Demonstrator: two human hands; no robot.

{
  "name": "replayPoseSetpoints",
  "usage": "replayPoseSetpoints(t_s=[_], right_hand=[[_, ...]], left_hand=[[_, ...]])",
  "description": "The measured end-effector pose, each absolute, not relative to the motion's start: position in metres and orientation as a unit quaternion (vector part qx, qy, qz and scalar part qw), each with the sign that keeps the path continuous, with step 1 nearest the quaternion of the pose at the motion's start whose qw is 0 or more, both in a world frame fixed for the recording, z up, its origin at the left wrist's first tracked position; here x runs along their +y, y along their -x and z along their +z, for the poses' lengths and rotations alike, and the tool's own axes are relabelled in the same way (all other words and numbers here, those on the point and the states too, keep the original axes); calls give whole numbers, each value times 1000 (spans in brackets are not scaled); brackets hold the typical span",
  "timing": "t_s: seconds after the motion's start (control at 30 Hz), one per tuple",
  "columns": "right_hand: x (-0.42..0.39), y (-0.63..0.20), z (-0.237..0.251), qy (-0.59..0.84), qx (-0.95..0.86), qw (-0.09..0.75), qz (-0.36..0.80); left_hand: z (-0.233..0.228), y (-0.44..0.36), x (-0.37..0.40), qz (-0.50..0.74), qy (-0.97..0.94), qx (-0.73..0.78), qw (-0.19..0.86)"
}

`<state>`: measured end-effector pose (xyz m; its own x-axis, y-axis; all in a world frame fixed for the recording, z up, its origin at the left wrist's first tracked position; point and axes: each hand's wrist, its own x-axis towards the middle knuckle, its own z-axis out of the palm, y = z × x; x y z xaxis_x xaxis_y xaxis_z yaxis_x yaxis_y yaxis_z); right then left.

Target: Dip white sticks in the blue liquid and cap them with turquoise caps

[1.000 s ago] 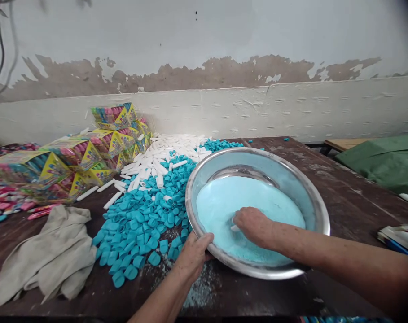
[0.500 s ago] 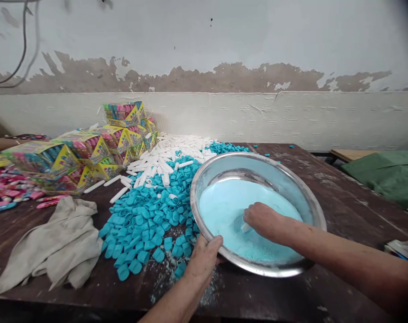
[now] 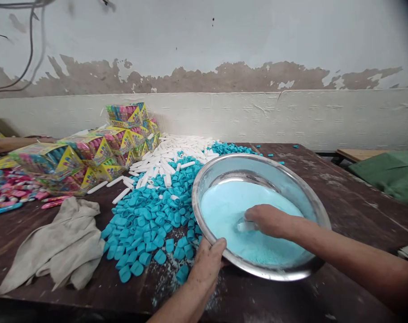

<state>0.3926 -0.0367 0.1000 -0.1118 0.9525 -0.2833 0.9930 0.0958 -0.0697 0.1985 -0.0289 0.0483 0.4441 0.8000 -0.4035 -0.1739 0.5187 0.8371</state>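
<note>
A wide steel basin (image 3: pixel 320 215) tilts toward me, holding pale blue powder (image 3: pixel 230 202). My left hand (image 3: pixel 208 258) grips its near-left rim, thumb on top and fingers underneath. Inside the basin, my right hand (image 3: pixel 267 219) is closed on a white plastic tube (image 3: pixel 246 226) lying low against the powder; its far end is hidden by the fingers. Left of the basin spreads a heap of blue caps (image 3: pixel 143 233), some close to my left wrist. Behind the caps lies a pile of white tubes (image 3: pixel 177 146).
A grey cloth (image 3: pixel 62 244) lies at the table's left. Beyond it stand stacked clear boxes (image 3: pixel 49 157) of colourful tubes, with loose pink and blue tubes (image 3: pixel 15 188) beside them. Another person's arm (image 3: pixel 11 143) shows at far left. Green fabric (image 3: pixel 392 175) sits at right.
My right hand has shifted slightly within the powder, and more of the white tube shows. My left hand keeps its hold on the rim. The view has shifted slightly.
</note>
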Motion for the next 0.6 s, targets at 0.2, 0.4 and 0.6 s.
replayPoseSetpoints(t_s=[0.2,0.4,0.6], right_hand=[[-30,-357,92,-651,742,137,-83],[-19,-374,93,-673,662,-61,-324],[-31,-400,108,-621,621,-254,-405]], left_hand=[[53,-201,-32,329,-354,435,760],[55,-205,-29,339,-359,412,766],[57,-220,-18,347,-400,405,745]])
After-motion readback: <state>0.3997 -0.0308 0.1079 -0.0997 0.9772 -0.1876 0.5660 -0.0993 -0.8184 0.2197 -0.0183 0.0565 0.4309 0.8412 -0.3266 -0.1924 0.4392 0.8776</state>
